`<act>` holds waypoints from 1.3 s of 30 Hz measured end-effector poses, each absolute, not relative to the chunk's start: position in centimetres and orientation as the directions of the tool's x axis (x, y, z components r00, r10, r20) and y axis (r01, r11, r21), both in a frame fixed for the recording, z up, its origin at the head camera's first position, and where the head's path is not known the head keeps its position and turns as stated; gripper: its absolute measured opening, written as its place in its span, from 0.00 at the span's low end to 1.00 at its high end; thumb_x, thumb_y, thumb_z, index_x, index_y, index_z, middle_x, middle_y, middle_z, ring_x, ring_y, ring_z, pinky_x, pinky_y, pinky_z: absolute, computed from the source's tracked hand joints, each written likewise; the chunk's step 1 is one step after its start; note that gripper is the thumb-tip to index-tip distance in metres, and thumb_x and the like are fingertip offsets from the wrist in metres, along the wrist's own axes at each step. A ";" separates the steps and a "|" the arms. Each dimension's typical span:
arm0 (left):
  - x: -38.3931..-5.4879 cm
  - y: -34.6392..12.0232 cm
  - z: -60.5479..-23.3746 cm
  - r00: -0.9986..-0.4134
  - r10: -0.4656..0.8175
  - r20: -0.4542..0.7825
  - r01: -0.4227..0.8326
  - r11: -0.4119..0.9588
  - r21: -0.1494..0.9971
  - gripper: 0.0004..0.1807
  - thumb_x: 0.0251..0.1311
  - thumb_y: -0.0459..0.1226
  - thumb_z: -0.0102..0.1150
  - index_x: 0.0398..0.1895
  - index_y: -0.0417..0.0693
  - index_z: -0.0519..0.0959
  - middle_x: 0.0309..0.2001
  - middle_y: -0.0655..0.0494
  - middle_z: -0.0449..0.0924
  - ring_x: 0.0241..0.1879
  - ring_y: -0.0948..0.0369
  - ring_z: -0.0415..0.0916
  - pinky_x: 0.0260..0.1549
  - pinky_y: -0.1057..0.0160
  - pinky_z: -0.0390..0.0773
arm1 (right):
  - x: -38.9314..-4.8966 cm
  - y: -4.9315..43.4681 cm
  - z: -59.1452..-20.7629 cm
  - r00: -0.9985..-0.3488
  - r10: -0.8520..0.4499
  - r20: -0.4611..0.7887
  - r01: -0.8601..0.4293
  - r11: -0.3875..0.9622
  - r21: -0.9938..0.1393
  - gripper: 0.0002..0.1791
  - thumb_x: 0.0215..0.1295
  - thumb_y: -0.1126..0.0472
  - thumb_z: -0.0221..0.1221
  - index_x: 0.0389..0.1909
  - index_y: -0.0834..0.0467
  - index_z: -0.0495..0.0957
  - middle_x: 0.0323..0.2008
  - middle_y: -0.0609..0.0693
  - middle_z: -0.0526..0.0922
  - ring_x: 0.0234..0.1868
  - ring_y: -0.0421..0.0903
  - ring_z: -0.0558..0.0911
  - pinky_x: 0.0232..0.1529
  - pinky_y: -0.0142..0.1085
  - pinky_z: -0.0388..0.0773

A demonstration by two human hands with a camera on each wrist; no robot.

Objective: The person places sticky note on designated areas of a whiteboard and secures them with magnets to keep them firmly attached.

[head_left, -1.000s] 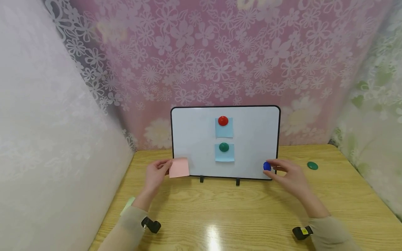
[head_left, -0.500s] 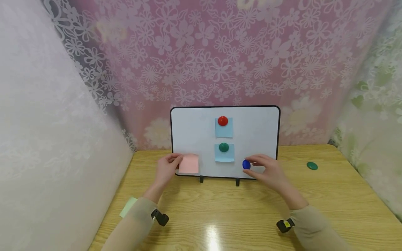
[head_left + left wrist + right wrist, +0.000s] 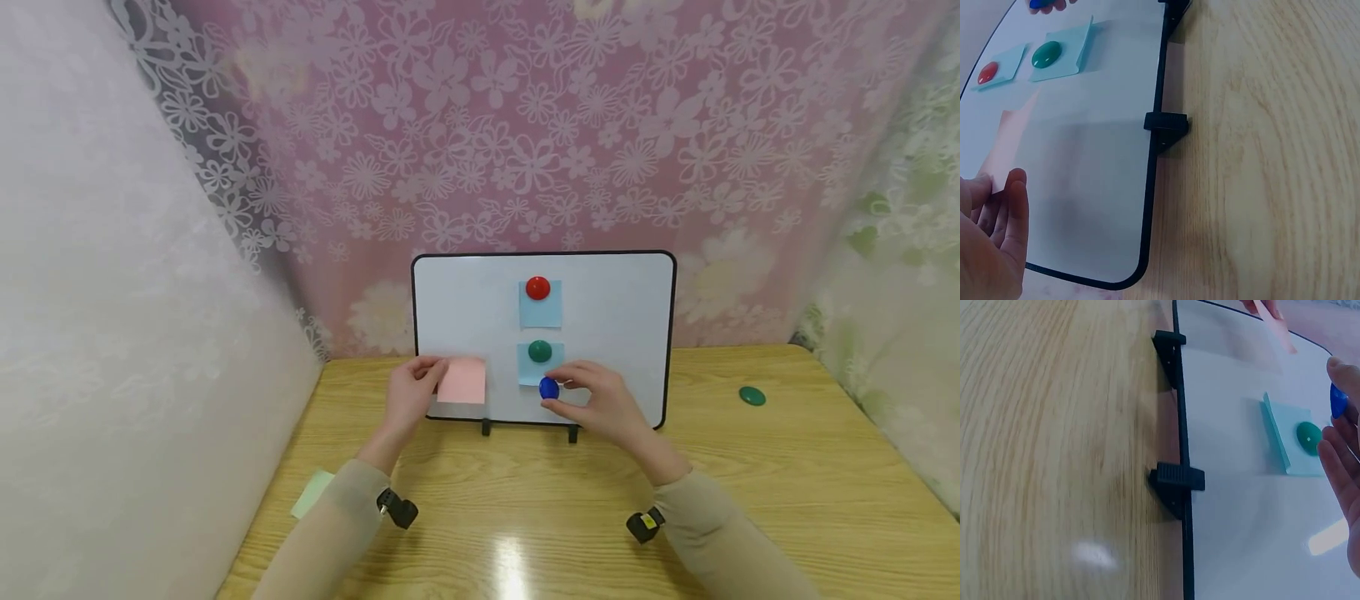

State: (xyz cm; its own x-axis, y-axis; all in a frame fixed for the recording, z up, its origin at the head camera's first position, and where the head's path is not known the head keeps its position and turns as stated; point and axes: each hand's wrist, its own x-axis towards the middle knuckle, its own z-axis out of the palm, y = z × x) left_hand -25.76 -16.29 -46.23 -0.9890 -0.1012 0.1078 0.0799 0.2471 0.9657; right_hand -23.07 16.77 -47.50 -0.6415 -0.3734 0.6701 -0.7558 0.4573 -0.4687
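My left hand (image 3: 411, 393) pinches a pink sticky note (image 3: 462, 382) by its left edge, in front of the lower left of a whiteboard (image 3: 615, 308). In the left wrist view the note (image 3: 1010, 142) tilts away from the board. Between thumb and fingertips my right hand (image 3: 603, 402) holds a blue round magnet (image 3: 549, 389), just below a green magnet (image 3: 540, 351) that pins a blue sticky note (image 3: 527, 372). Higher up, a red magnet (image 3: 537, 288) pins another blue sticky note (image 3: 542, 315).
The whiteboard stands on two black feet (image 3: 573, 433) on a wooden table (image 3: 480, 508). A loose green magnet (image 3: 752, 396) lies at the right. Partly behind my left sleeve is a pale green sticky note (image 3: 311, 493). A floral curtain (image 3: 480, 150) hangs behind.
Both hands have moved inward over the board. The pink note went right and slightly up; the blue magnet travelled left from the board's right edge to near the lower blue note.
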 end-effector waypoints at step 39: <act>-28.1 -14.0 -44.8 -0.970 -0.167 0.177 0.118 0.309 0.944 0.12 0.75 0.43 0.67 0.48 0.45 0.90 0.39 0.51 0.88 0.34 0.58 0.81 0.29 0.64 0.80 | -27.2 6.6 -44.9 -0.722 -0.382 0.576 -0.657 0.641 -0.398 0.25 0.65 0.53 0.77 0.58 0.60 0.87 0.50 0.52 0.86 0.44 0.47 0.86 0.47 0.40 0.86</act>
